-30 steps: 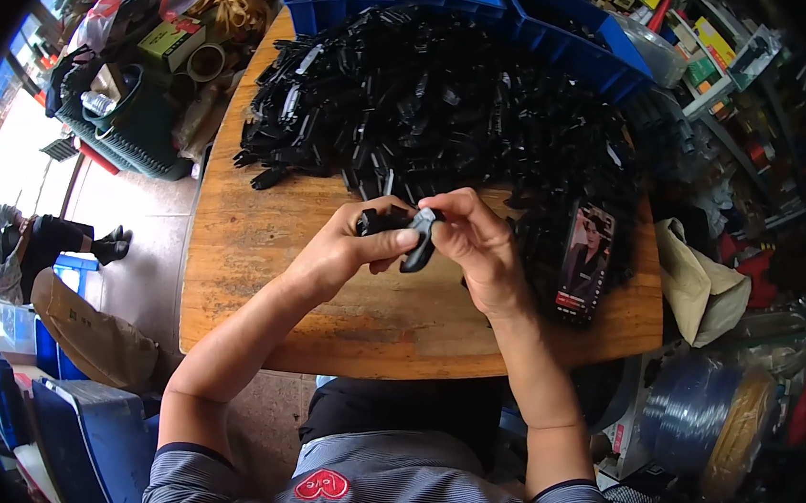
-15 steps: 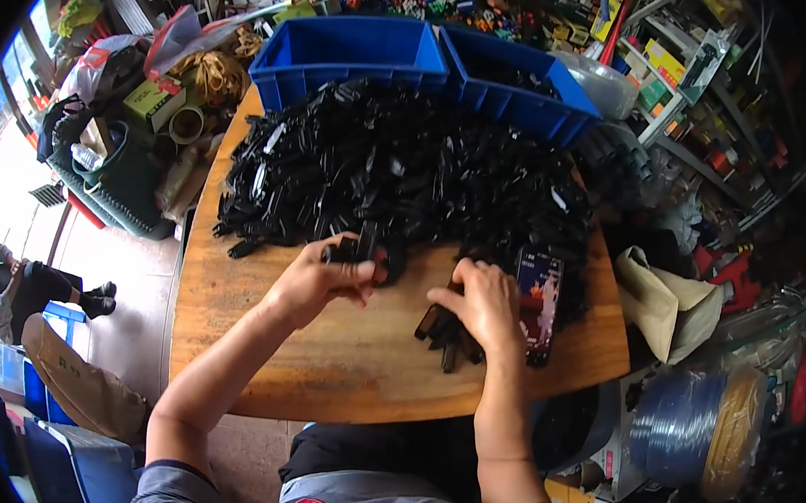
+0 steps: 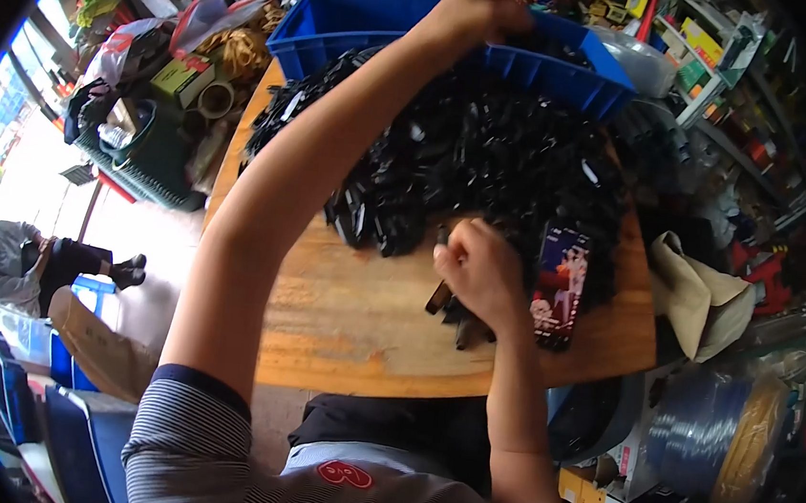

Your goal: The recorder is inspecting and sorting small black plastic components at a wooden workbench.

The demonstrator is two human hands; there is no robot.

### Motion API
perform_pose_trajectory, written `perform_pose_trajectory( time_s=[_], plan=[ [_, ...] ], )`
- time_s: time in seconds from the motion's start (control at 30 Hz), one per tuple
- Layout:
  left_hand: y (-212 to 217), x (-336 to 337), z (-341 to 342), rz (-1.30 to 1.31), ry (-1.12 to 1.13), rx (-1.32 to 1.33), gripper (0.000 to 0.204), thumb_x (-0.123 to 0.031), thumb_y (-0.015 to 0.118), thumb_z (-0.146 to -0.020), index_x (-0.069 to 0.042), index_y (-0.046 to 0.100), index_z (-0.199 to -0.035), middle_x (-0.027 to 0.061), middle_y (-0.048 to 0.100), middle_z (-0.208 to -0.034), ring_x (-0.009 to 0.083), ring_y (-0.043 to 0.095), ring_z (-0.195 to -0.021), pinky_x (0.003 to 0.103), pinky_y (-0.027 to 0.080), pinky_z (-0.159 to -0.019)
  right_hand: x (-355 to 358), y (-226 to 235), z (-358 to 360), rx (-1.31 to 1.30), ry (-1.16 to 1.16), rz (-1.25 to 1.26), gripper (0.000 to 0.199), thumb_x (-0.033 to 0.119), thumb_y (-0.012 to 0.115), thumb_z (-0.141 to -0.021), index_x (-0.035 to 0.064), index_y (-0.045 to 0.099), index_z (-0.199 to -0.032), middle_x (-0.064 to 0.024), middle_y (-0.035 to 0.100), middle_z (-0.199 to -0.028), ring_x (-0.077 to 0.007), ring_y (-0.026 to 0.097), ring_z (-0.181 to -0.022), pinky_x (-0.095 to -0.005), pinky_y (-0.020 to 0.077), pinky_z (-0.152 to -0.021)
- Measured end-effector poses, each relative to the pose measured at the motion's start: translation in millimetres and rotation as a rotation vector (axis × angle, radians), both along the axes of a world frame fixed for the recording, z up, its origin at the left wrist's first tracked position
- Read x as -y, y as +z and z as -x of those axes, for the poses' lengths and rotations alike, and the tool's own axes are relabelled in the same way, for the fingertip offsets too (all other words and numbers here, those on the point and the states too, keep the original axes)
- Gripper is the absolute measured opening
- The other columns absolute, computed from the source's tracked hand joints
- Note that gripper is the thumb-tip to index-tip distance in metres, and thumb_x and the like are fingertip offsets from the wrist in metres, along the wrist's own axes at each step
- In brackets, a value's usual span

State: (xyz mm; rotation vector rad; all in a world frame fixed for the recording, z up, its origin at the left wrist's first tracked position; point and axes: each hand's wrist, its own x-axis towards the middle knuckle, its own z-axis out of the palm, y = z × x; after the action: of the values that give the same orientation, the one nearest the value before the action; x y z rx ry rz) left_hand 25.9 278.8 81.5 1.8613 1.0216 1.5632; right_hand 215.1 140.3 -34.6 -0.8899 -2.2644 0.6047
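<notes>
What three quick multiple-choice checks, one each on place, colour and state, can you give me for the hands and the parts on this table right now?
1. Where is the left hand?
A. Flat on the bare wood
B. Up at the blue bin, past the heap
C. On the phone

2. What colour is the heap of small parts on the wooden table?
A. Black
B. Yellow
C. White

3. How is the right hand?
A. Spread flat and empty
B. Lifted well above the table
C. Curled shut on dark parts at the heap's near edge

Key: 1 B, the left arm stretches over the heap to the bin's rim. 2 A, the whole heap looks black. 3 C, the hand's fingers are closed with dark pieces showing beneath them, beside the phone.
</notes>
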Motion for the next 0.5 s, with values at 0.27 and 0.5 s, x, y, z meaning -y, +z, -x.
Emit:
perform_pose_trajectory(
  time_s=[0.27, 0.5],
  plan=[
    [-117, 249, 66, 0.137, 0.478, -0.565, 0.005, -0.002, 0.06, -0.078, -0.004, 0.063, -0.082, 0.007, 0.061, -0.072, 0.0152, 0.057, -0.057, 0.027, 0.046, -0.053, 31, -1, 40, -0.22, 0.195, 0.172, 0.029, 0.002, 0.063, -0.078, 0.0027, 0.052, -0.105, -0.006, 0.05, -0.061, -0.0132, 0.048, -0.052, -0.0278, 0.0396, -0.05],
    [-135, 267, 57, 0.242, 0.574, -0.805, 0.017, -0.007, 0.061, -0.073, -0.008, 0.06, -0.089, 0.0089, 0.06, -0.075, 0.0245, 0.061, -0.064, 0.034, 0.048, -0.056, 42, -13, 47, -0.018, 0.236, 0.162, 0.021, 0.005, 0.05, -0.086, 0.0038, 0.051, -0.107, -0.0092, 0.06, -0.072, -0.0193, 0.06, -0.067, -0.0307, 0.047, -0.061]
  ],
)
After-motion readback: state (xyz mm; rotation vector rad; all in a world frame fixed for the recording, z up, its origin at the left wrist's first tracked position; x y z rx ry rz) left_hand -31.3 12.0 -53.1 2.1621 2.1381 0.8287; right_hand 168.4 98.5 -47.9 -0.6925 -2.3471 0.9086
